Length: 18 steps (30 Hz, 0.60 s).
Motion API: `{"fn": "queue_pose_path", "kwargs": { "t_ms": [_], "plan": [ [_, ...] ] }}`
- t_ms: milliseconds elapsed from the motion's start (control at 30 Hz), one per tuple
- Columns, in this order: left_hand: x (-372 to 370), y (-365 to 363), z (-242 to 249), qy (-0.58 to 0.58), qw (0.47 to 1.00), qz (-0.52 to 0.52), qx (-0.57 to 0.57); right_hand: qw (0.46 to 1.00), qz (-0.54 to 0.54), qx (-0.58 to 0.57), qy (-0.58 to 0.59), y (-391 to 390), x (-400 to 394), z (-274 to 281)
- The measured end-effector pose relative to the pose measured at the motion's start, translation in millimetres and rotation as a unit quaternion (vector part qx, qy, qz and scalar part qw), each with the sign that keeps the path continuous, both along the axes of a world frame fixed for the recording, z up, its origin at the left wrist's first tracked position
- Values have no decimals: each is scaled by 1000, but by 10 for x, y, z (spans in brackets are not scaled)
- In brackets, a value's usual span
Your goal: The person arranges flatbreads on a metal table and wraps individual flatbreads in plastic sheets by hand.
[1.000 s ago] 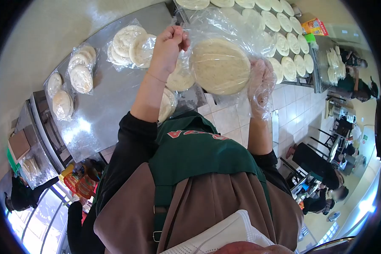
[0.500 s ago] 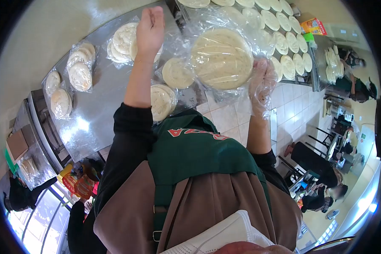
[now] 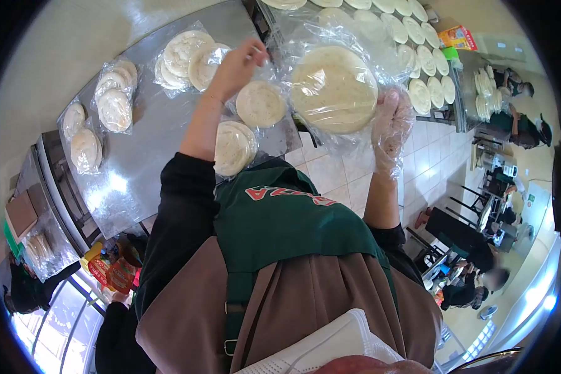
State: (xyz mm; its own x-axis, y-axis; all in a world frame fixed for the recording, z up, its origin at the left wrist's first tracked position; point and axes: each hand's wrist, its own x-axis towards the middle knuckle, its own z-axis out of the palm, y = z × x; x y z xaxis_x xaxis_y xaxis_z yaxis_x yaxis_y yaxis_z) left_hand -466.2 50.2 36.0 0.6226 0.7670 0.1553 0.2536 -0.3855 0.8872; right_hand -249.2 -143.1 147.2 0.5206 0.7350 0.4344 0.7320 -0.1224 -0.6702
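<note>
My right hand [image 3: 391, 121], in a thin clear glove, holds up a clear plastic bag [image 3: 318, 34] with a round flatbread [image 3: 334, 89] inside. My left hand [image 3: 238, 65] is bare and pinches the bag's upper left corner, above the steel counter [image 3: 149, 134]. Just under my left hand lie two bagged flatbreads [image 3: 260, 103] on the counter's near edge.
More bagged flatbreads [image 3: 184, 57] lie in pairs along the counter to the left. A rack of bare dough rounds [image 3: 425, 62] runs to the back right. Other people stand at the far right and lower right. The floor is tiled.
My left hand, reached out over the counter half a second ago, has come back to the bag's corner. The bagged flatbread has shifted slightly to the right.
</note>
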Motion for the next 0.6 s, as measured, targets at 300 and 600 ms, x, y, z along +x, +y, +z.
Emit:
{"fn": "queue_pose_path", "kwargs": {
  "t_ms": [300,600],
  "plan": [
    [224,-289,275,-195,940,-97,-263,997,14,-74,21,-56,-43,265],
    [488,-670,64,-160,897,-193,-364,984,52,-131,-108,-218,36,215]
  ]
}}
